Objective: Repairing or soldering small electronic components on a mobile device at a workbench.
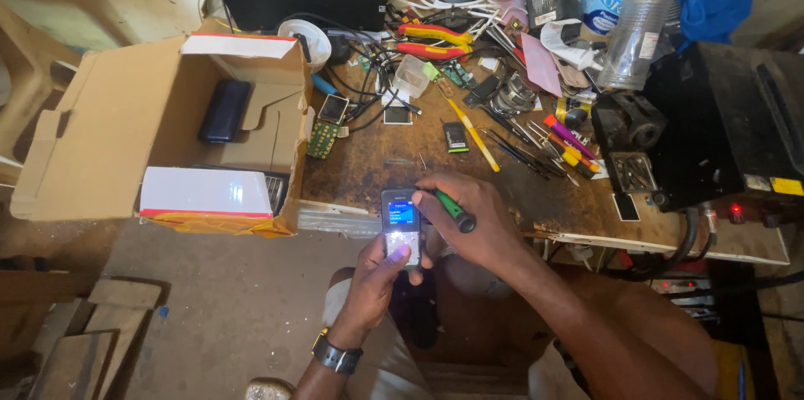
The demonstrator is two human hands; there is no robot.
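Observation:
A small keypad phone (401,225) with a lit blue screen is held upright over the bench's front edge. My left hand (374,281) grips it from below, thumb on the keys. My right hand (471,220) steadies the phone's right side and holds a green-handled screwdriver (453,208) across its fingers. A dark watch (336,356) sits on my left wrist.
An open cardboard box (126,140) with a dark device stands at the left. The worn bench (394,161) holds loose phones, pliers (431,41), screwdrivers, cables and a plastic bottle (636,27). A black machine (720,128) fills the right side.

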